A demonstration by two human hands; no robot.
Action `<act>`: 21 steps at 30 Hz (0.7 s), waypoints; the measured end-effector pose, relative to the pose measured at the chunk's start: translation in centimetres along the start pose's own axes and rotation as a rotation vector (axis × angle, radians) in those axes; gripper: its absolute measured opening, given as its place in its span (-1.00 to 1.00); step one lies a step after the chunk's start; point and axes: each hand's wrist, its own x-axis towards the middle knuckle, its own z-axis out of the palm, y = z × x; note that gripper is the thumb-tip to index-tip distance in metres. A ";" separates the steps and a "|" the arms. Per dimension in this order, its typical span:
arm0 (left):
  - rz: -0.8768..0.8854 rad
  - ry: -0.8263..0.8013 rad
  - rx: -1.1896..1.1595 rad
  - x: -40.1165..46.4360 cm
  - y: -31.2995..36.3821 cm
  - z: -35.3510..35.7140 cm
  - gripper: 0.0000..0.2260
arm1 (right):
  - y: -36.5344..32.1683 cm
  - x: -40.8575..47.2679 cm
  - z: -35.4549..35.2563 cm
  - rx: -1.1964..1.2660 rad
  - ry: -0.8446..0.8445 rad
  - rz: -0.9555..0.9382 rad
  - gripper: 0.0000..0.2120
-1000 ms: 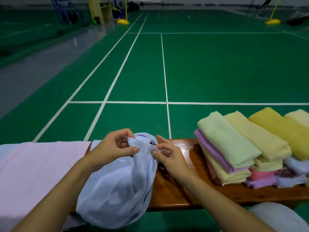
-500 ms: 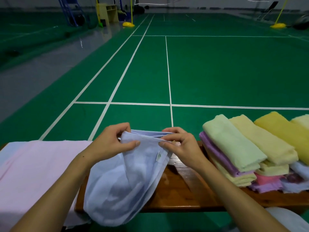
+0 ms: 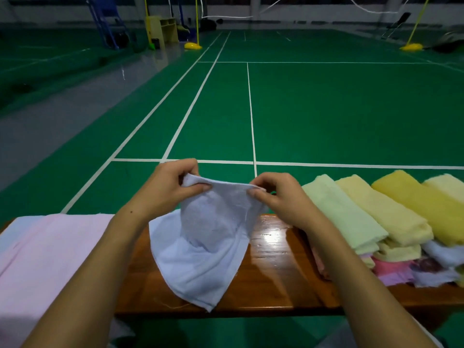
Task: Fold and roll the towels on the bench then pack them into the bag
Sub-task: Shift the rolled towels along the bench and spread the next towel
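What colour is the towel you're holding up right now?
Pale blue, plain, no pattern; the head view shows the towel pinched by the left hand and right hand.

A single head-worn camera looks forward and down, close over the bench [image 3: 276, 285], court floor [image 3: 326, 109] beyond.

Pale blue towel [image 3: 200, 257], pink cloth [image 3: 50, 247] — glossy brown bench [image 3: 276, 272], green floor [image 3: 326, 109] lined white.

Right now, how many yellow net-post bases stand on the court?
2: one yellow base far left of centre, another yellow base far right. Others may be outside the view.
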 end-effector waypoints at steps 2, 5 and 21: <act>0.001 -0.010 -0.035 -0.1 0.2 -0.2 -0.65 | 0.1 -0.4 0.3 0.064 -0.123 0.011 -0.94; -0.014 -0.047 -0.151 -0.1 -0.2 -0.6 -0.69 | -0.4 -1.1 0.5 0.176 -0.325 0.004 -0.90; -0.074 -0.047 -0.317 -2.1 0.2 -2.2 -0.73 | -1.9 -2.1 4.3 0.613 -0.262 0.129 -0.83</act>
